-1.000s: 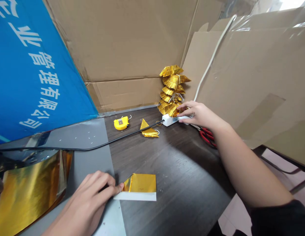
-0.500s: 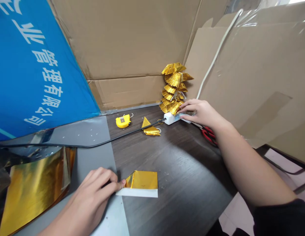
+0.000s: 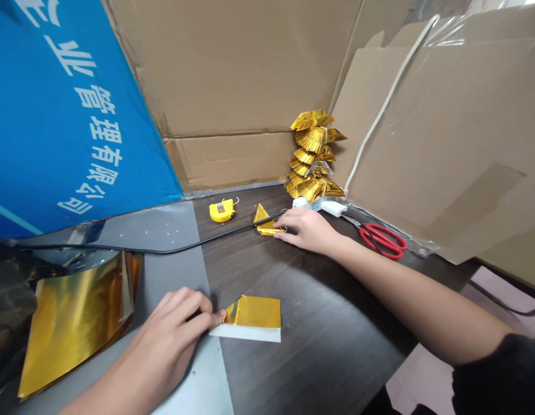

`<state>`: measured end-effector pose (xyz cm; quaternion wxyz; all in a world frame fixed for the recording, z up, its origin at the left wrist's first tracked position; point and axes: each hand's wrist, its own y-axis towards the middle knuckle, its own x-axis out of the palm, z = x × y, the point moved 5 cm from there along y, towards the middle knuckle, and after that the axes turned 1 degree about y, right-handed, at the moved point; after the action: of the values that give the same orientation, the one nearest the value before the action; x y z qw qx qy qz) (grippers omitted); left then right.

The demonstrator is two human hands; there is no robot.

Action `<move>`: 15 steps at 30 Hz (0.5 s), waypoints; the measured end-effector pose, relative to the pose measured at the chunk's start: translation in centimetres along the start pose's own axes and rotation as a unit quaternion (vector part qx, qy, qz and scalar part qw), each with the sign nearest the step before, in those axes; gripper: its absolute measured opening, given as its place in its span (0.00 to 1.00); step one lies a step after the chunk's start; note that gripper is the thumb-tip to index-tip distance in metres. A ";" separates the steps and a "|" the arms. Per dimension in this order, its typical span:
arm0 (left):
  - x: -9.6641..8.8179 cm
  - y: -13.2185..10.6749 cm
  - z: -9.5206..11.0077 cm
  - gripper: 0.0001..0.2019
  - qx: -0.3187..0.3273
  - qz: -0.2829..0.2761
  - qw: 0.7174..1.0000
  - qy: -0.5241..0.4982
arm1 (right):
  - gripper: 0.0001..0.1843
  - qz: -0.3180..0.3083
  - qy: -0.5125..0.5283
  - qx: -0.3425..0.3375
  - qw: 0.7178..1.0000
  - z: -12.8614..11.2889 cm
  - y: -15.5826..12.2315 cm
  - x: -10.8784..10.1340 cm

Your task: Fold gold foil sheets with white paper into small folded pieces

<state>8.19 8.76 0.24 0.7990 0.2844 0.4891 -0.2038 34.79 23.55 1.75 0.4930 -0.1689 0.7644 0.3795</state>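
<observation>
My left hand (image 3: 167, 340) lies at the lower middle, its fingertips pressed against the left edge of a folded square of gold foil paper (image 3: 253, 312) with a white underside. My right hand (image 3: 308, 230) reaches across the dark wood table (image 3: 319, 340), its fingertips touching a small folded gold triangle (image 3: 262, 223). Behind that hand, a tall stack of folded gold foil pieces (image 3: 314, 153) stands on a white power strip (image 3: 308, 203). The stack's base is partly hidden by the strip.
A yellow tape measure (image 3: 222, 211) and red-handled scissors (image 3: 382, 240) lie on the table. A black cable (image 3: 163, 249) crosses a grey mat (image 3: 172, 253). Loose gold foil sheets (image 3: 77, 323) lie at left. A blue printed banner (image 3: 77, 115) and cardboard sheets (image 3: 228, 69) wall the back.
My right hand has moved left and down from the stack to the small gold triangle, uncovering the scissors. My left hand stays at the folded square.
</observation>
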 end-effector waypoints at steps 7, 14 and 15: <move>0.1 0.0 -0.1 0.13 0.038 -0.007 0.999 0.003 | 0.05 0.024 0.028 0.003 0.999 0.4 0.0 -0.5; -0.1 0.0 0.0 0.14 0.026 -0.010 1.000 0.003 | 0.08 0.037 0.030 0.018 0.999 0.5 0.1 -0.3; -0.1 0.1 0.0 0.14 0.025 -0.011 1.000 0.004 | 0.08 0.037 0.029 0.019 0.999 0.5 0.2 -0.3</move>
<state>8.20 8.81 0.34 0.7876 0.3000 0.4898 -0.2234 35.15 24.01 1.96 0.4593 -0.1423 0.7915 0.3774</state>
